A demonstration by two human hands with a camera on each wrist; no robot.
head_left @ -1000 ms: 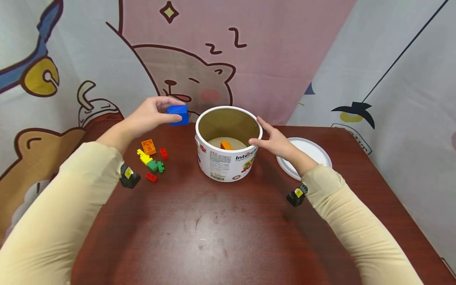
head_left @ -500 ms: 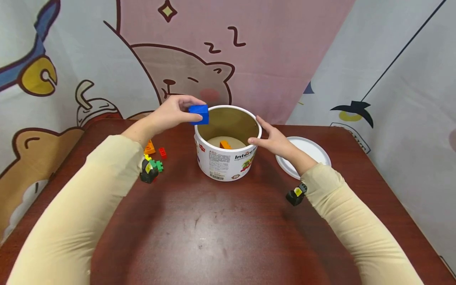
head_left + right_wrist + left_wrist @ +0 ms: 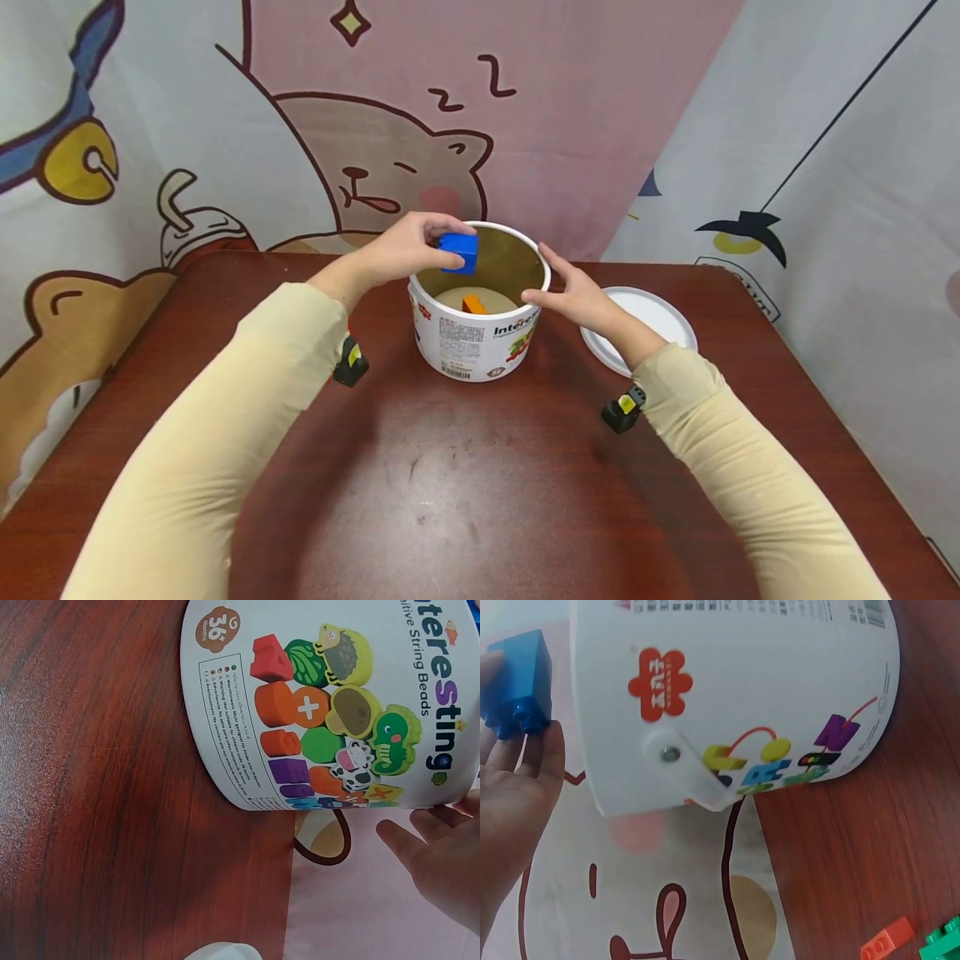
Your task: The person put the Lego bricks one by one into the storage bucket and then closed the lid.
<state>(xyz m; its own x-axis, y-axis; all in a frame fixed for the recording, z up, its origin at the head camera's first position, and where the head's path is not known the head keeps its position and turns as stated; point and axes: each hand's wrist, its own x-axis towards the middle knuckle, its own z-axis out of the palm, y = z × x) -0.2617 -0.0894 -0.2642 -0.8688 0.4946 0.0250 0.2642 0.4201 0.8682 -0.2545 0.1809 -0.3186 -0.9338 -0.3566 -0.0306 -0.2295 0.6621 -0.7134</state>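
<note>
My left hand (image 3: 408,248) pinches a blue building block (image 3: 462,248) between thumb and fingers, over the opening of a white printed bucket (image 3: 487,350). In the left wrist view the studs of the blue block (image 3: 517,686) face my fingers, beside the bucket wall. An orange block (image 3: 473,304) lies on the bucket's floor. At the right of the rim, my right hand (image 3: 583,298) holds the bucket, its thumb over the edge. The right wrist view has fingers (image 3: 400,844) of that hand by the outer wall.
A round white lid (image 3: 660,321) lies on the brown table (image 3: 480,483), right of the bucket. A red brick (image 3: 889,939) and a green brick (image 3: 943,941) show at the left wrist view's lower corner. A cartoon-printed cloth (image 3: 570,108) hangs behind the table.
My left hand has carried the blue block rightward, from left of the bucket to over its opening. My left arm now covers the loose bricks in the head view. The right hand stays put.
</note>
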